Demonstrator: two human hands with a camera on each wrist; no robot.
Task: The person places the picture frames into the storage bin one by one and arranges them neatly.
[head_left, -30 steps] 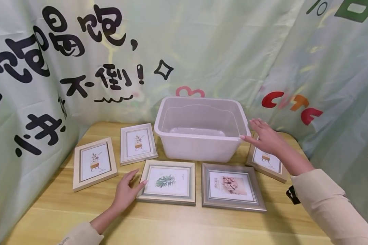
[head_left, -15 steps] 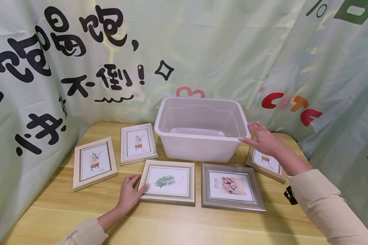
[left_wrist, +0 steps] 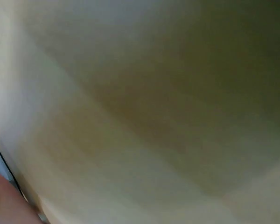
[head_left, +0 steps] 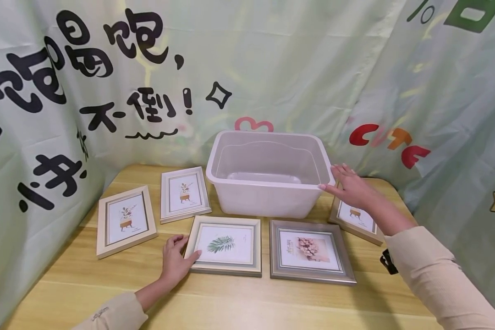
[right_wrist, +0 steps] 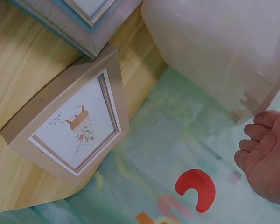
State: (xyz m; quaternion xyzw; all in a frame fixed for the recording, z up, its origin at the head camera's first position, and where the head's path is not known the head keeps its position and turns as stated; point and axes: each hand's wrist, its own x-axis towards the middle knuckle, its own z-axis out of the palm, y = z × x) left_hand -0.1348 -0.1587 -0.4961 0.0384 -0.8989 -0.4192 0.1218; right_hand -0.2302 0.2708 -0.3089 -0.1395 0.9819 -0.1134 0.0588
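My left hand (head_left: 176,260) pinches the left edge of a cream picture frame (head_left: 227,268) holding a green palm leaf print, its thumb on top of the border. The frame lies flat on the wooden table (head_left: 214,302). The left wrist view is mostly blurred, with a bit of thumb (left_wrist: 7,205) at its lower left corner. At the right end of a pale plastic tub (head_left: 268,201), my right hand (head_left: 352,185) touches the rim with extended fingers, the thumb at the front corner. The right wrist view shows its fingertips against the tub (right_wrist: 214,51) rim.
A grey-brown frame (head_left: 276,250) with a flower print lies right of the palm frame. Two plant-print frames stand apart at left, one light wood (head_left: 103,224), one whitish (head_left: 165,197). Another wooden frame (right_wrist: 60,102) lies below my right hand. A printed curtain (head_left: 272,68) hangs behind.
My left hand has moved right and closed in on the palm frame's left edge. My right hand has come slightly down and left against the tub's rim.
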